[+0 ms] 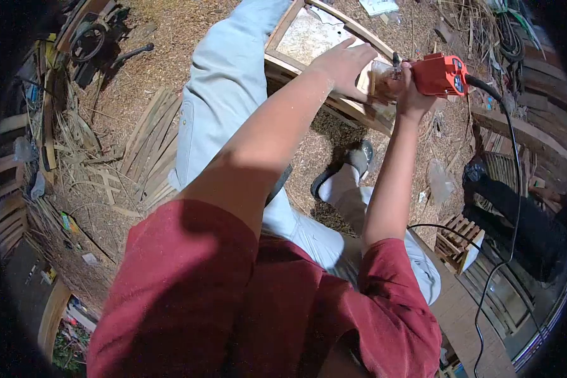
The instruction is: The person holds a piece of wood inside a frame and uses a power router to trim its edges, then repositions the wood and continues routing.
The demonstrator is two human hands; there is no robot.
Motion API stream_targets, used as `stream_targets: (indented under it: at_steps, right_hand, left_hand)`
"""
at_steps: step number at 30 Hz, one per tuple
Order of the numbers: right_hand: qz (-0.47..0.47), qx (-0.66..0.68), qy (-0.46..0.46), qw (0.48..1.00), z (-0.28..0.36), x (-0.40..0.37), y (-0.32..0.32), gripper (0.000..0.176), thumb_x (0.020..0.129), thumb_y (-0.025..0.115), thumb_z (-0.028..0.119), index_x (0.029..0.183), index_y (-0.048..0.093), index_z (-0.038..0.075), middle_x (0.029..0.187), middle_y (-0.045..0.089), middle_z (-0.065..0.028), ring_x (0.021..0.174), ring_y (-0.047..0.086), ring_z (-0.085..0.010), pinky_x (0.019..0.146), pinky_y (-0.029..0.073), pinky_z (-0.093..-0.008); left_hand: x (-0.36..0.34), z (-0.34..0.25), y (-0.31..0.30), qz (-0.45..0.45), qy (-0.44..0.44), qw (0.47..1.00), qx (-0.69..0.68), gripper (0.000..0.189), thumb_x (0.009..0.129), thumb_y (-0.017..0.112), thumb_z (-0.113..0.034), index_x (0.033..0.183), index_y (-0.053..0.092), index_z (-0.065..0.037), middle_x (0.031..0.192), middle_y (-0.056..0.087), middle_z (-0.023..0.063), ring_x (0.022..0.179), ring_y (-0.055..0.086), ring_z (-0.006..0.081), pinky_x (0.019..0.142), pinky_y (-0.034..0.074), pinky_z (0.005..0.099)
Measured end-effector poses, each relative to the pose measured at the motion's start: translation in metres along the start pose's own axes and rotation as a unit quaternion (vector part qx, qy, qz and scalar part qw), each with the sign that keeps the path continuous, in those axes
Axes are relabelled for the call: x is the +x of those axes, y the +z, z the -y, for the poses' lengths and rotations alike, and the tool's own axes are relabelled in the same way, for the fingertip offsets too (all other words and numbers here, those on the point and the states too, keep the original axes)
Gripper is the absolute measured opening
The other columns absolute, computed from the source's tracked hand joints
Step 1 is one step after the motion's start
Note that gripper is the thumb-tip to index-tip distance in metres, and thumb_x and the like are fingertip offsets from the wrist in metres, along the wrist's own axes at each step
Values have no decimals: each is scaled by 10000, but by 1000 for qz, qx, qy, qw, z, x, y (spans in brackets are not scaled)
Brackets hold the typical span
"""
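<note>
My right hand is wrapped round a red corded trim router with a clear base. The router's base stands at the right end of a wooden frame with a pale, dusty panel inside it. Across the frame lies my left hand, its fingers stretched and spread and its thumb close to the router base. A pale piece of wood shows between that thumb and the fingers. The router's bit and the spot under its base are hidden.
The black cord runs from the router down my right side. Wood strips lie on the shaving-covered ground at left. A small slatted wooden piece and a plastic bag are at right. My sandaled foot is below the frame.
</note>
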State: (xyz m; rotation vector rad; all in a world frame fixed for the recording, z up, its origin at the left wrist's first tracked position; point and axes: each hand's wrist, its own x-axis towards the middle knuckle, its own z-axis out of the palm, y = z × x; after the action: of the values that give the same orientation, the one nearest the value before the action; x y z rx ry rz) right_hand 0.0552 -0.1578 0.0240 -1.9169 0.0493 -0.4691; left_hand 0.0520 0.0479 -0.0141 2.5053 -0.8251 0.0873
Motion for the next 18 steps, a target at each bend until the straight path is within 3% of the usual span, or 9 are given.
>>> stream_targets:
  at_steps: [3, 6, 12, 15, 18]
  right_hand:
    - [11, -5, -31, 999, -13, 5, -3, 347, 829, 900, 167, 1087, 706, 41, 1018, 769, -47, 924, 724, -193, 890, 570, -372]
    - [12, 20, -39, 999, -17, 7, -5, 328, 845, 846, -11, 1124, 672, -14, 1053, 751, -91, 948, 716, -188, 884, 590, -338]
    - [10, -86, -71, 994, -21, 13, -11, 314, 844, 837, -24, 1116, 681, -1, 1057, 755, -89, 936, 715, -181, 854, 597, -337]
    - [2, -48, -48, 998, -19, 12, -13, 320, 844, 835, -27, 1122, 679, 6, 1046, 758, -80, 932, 717, -183, 849, 598, -343]
    - [7, -96, -92, 991, -20, 17, -16, 327, 843, 836, -22, 1125, 672, 4, 1041, 757, -84, 926, 718, -190, 853, 595, -345]
  left_hand:
    - [-1, -2, -3, 14, -10, 1000, -2, 1140, 748, 794, -694, 1565, 390, -10, 1611, 452, 172, 1530, 403, 259, 1341, 171, 444]
    - [-1, -2, -3, 23, -10, 1000, 3, 1148, 756, 781, -708, 1574, 380, -10, 1628, 435, 176, 1536, 396, 257, 1341, 165, 440]
    - [-1, -1, 1, 6, -4, 1000, 4, 1159, 758, 761, -749, 1562, 389, -2, 1604, 458, 175, 1525, 410, 262, 1333, 188, 446]
    - [-1, -1, 3, 3, -2, 1000, 11, 1163, 762, 744, -771, 1556, 393, 2, 1591, 468, 176, 1521, 415, 266, 1331, 195, 449]
    - [0, -1, 2, 2, 0, 1000, 13, 1164, 766, 733, -782, 1555, 392, 3, 1587, 470, 178, 1519, 417, 268, 1331, 198, 450]
